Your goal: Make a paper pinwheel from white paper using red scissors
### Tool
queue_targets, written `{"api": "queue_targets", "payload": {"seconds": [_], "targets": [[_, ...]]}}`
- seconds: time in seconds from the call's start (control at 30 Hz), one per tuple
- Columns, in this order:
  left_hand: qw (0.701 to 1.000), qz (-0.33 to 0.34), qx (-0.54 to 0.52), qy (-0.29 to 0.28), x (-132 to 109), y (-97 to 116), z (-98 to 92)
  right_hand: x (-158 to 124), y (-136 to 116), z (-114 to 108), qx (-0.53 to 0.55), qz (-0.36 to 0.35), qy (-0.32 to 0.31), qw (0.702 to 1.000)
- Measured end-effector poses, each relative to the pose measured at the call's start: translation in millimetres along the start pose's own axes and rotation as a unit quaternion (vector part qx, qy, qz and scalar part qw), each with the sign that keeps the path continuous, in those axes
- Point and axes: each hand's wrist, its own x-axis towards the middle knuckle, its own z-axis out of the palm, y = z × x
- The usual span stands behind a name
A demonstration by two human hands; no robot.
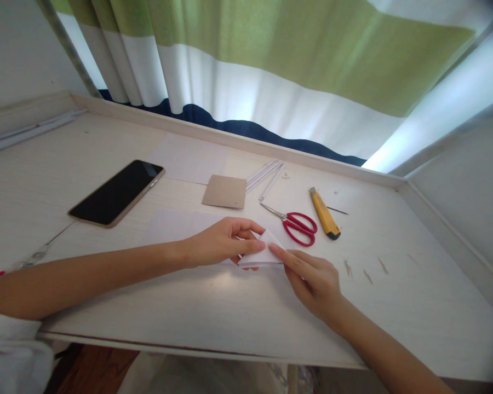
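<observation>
A small folded piece of white paper [263, 256], roughly triangular, is held between both hands just above the desk. My left hand [225, 241] grips its left side, with the thumb on top and fingers curled behind and below. From the right, my right hand [312, 276] pinches the other side, its thumb or index finger pressed on the upper face. Some of the right hand's fingers are hidden under the paper. Beneath the left hand lies a flat white sheet [176, 224]. Close beyond the hands rest scissors [299, 227] with red handles.
A brown cardboard square [225, 191], white paper strips [263, 175] and another white sheet [193, 156] lie farther back. To the right are a yellow utility knife [324, 213] and brown scraps [367, 276]. A phone [117, 191] lies left. A raised rim [230, 139] borders the desk.
</observation>
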Motion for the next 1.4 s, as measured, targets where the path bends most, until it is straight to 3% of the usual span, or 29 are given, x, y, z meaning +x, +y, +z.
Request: {"api": "queue_targets", "payload": {"seconds": [0.37,0.57,0.67,0.8,0.97,1.13,1.4], "targets": [[1.0,0.0,-0.003,-0.012,1.7,-1.7,-1.7,1.9,-3.0,0.6,0.059,0.025,0.002,0.998],[1.0,0.017,-0.009,0.003,3.3,-5.4,-2.3,2.8,-4.0,-3.6,0.168,0.065,0.018,0.983],[1.0,0.029,-0.009,0.0,3.0,-5.9,-1.8,2.9,-4.8,-3.7,0.247,0.16,0.03,0.955],[0.999,0.037,0.012,-0.016,0.8,-4.5,-1.0,8.9,-9.9,-0.1,0.384,0.295,0.004,0.875],[0.996,0.057,0.065,-0.019,-1.0,-3.4,-1.4,17.0,-13.5,3.3,0.468,0.356,-0.013,0.808],[0.994,0.06,0.091,-0.008,-1.5,-2.0,-1.9,17.5,-12.1,4.0,0.499,0.38,-0.015,0.779],[0.995,0.049,0.088,-0.012,-0.6,-3.0,-2.5,17.5,-11.3,3.6,0.492,0.395,-0.018,0.776]]}}
